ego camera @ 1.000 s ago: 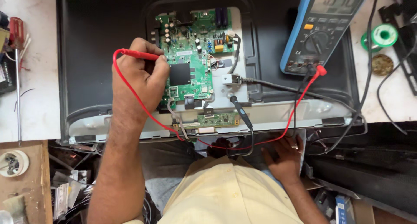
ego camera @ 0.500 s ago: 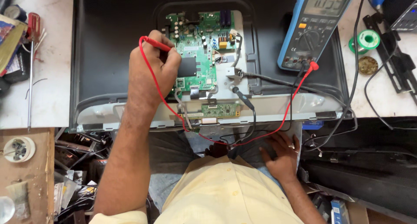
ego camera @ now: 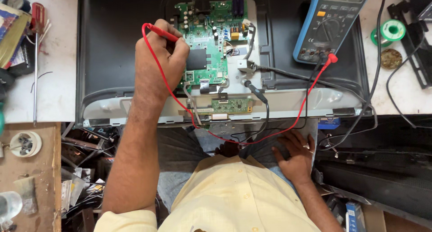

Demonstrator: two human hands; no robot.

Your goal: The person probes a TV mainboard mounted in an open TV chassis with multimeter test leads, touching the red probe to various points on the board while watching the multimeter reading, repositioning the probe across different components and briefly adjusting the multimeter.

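The left hand [ego camera: 159, 61] is reaching up into the middle of the frame, its fingers [ego camera: 177, 50] curled tight around a red test probe [ego camera: 163, 33] and pressing its tip end toward the left edge of the green circuit board [ego camera: 211, 38]; the tip itself is hidden under the knuckles. The probe's red lead [ego camera: 252, 140] is looping down past the wrist, running across the lower edge of the opened television back panel [ego camera: 112, 47], and climbing up to the blue multimeter [ego camera: 326, 23] at the upper right of the frame, where it is plugged in with a red connector.

The right hand [ego camera: 294, 155] is lying low and right of centre, resting palm down on the person's lap, fingers loosely spread and gripping nothing. A black probe [ego camera: 254, 91] is lying loose on the panel just right of the board, its black lead trailing down toward the lap.

The panel is resting across a white counter [ego camera: 54, 88]. At the upper left, a red-handled screwdriver [ego camera: 37, 16] is lying on the counter. At the upper right, a green solder spool [ego camera: 392, 29] is sitting beside the multimeter.
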